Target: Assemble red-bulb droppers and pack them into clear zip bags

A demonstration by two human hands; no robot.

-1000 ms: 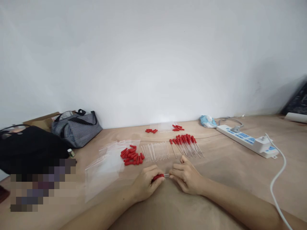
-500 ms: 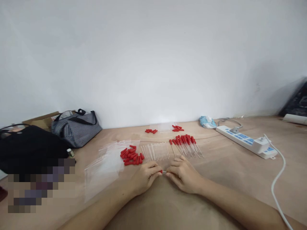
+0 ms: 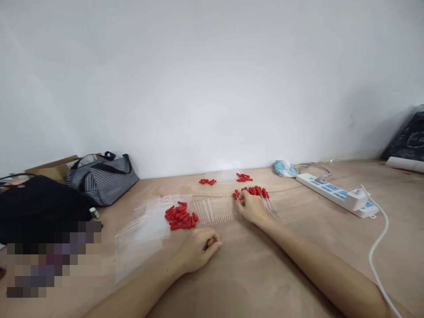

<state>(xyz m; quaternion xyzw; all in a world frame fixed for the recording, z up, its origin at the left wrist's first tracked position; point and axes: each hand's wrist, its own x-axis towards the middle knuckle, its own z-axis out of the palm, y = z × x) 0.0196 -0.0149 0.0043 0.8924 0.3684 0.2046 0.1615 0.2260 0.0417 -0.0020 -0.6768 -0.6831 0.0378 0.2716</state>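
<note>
My left hand rests on the wooden table, loosely curled, with a gap between thumb and fingers and nothing seen in it. Farther forward, my right hand pinches a red-bulbed dropper at the left end of a row of finished droppers; the fingers hide most of it. These droppers lie side by side, red bulbs away from me and clear tubes toward me. Left of that hand is a row of bare clear tubes. Loose red rubber bulbs are piled beside them, partly on clear zip bags.
At the back lie another bag with thin tubes and small groups of red bulbs. A blue wipes pack and a white power strip with a trailing cable are right. A striped bag and black bag stand left.
My hands have parted. My right hand has moved forward to the dropper row with the dropper, while my left hand has let go of the red bulb and stays near the same spot.
</note>
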